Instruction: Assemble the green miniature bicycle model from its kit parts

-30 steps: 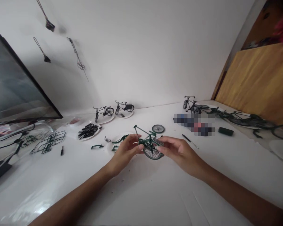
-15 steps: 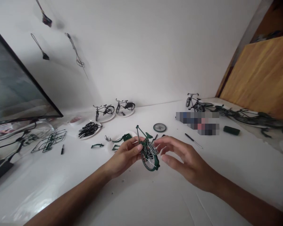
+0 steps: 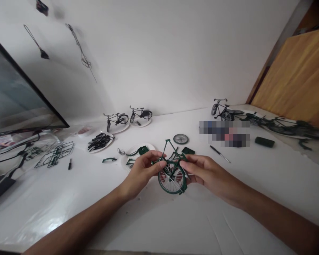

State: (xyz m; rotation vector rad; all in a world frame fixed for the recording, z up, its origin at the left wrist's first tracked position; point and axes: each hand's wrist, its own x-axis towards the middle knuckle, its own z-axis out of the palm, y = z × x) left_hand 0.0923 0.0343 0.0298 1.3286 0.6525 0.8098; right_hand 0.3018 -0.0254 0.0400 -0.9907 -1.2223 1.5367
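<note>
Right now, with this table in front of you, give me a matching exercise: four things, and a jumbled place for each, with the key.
Things:
1. Green model bicycle
2. Loose wheel
3. Long screwdriver
4. Heap of black parts

Places:
A. Lying flat on the table, just beyond the held model
B. On a white plate, off toward the person's left
C. On the tabletop beyond the right hand, on the wheel's right
D. Between the left hand and right hand, held by both

Pairs: 1-D, 2-A, 3-C, 4-B
</note>
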